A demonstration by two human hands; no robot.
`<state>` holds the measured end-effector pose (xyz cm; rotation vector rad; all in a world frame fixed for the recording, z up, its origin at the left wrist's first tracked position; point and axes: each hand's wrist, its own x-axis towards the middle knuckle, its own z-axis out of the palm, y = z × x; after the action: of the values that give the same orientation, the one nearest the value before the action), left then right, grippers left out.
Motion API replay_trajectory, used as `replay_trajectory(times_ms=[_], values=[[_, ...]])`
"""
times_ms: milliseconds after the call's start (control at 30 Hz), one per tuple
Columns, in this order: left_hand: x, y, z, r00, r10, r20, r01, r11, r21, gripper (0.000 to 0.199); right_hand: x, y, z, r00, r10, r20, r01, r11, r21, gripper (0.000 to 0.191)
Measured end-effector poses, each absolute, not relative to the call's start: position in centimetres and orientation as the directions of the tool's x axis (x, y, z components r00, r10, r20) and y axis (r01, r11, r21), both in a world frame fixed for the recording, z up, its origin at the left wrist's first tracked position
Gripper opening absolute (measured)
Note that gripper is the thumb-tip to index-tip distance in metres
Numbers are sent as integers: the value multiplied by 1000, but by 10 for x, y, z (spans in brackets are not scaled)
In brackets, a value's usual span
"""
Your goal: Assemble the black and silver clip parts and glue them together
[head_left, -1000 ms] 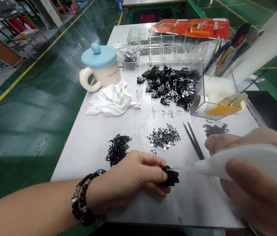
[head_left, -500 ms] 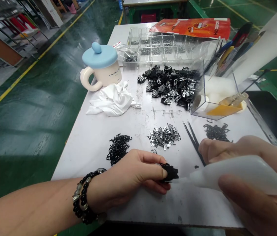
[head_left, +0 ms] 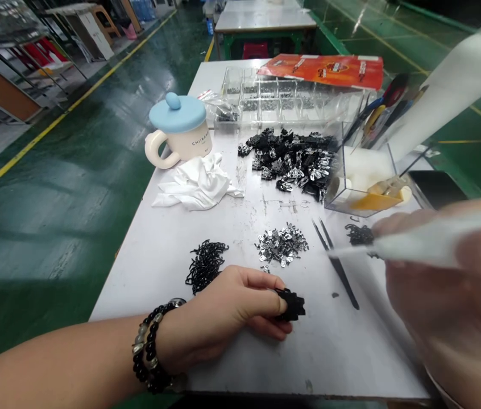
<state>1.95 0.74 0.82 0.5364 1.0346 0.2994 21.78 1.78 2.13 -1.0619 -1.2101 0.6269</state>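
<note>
Between the thumb and fingers of my left hand (head_left: pixel 240 301) is a small black plastic part (head_left: pixel 292 304) with a notched edge, held just above the white table (head_left: pixel 330 363). My right hand (head_left: pixel 445 295), smeared by motion, grips a white squeeze bottle (head_left: pixel 423 241) whose thin nozzle points left. The nozzle passes over black tweezers (head_left: pixel 340 272) lying on the table, apart from the black part. Near my left hand lie a pile of small black hooked pieces (head_left: pixel 206 264) and a pile of tiny silver metal pieces (head_left: pixel 282 243).
A heap of black and metal parts (head_left: pixel 291 156) lies before a clear compartment tray (head_left: pixel 274 116). At left stand a lidded mug (head_left: pixel 189 139) and a crumpled white cloth (head_left: pixel 200 184). A clear tool holder (head_left: pixel 355 196) and a dark tablet-like device (head_left: pixel 434 187) are at right.
My right hand has drawn the squeeze bottle up and right, taking its nozzle off the black part. The tweezers now show in full. My left hand keeps its hold.
</note>
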Motion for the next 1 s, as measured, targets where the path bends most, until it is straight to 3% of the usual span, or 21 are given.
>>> replay_trajectory(times_ms=[67, 233, 500, 600, 667, 733, 767, 833, 1000], values=[[21, 7, 9, 485, 491, -724, 12, 824, 567, 10, 218, 35, 21, 219, 865, 451, 132, 432, -892, 12], [23, 4, 10, 459, 524, -717, 10, 804, 594, 10, 192, 74, 16, -198, 934, 298, 439, 356, -825, 23], [25, 1, 19, 453, 578, -678, 42, 746, 664, 9, 156, 107, -6, -344, 869, 356, 616, 495, -612, 28], [25, 1, 18, 454, 575, -681, 41, 750, 661, 8, 186, 98, 14, -309, 817, 487, 680, 548, -487, 34], [24, 1, 16, 454, 575, -681, 38, 751, 659, 8, 216, 92, 30, -167, 767, 620, 751, 507, -424, 26], [24, 1, 15, 454, 574, -682, 37, 752, 658, 8, 247, 88, 40, 46, 677, 734, 831, 382, -404, 29], [24, 1, 14, 452, 572, -684, 39, 754, 656, 9, 260, 87, 42, 119, 662, 740, 876, 282, -392, 33], [24, 1, 14, 448, 571, -688, 41, 755, 654, 8, 279, 88, 41, 130, 707, 695, 889, 228, -398, 26], [23, 2, 16, 458, 569, -683, 33, 757, 653, 8, 288, 89, 31, 125, 709, 694, 900, 213, -381, 11]])
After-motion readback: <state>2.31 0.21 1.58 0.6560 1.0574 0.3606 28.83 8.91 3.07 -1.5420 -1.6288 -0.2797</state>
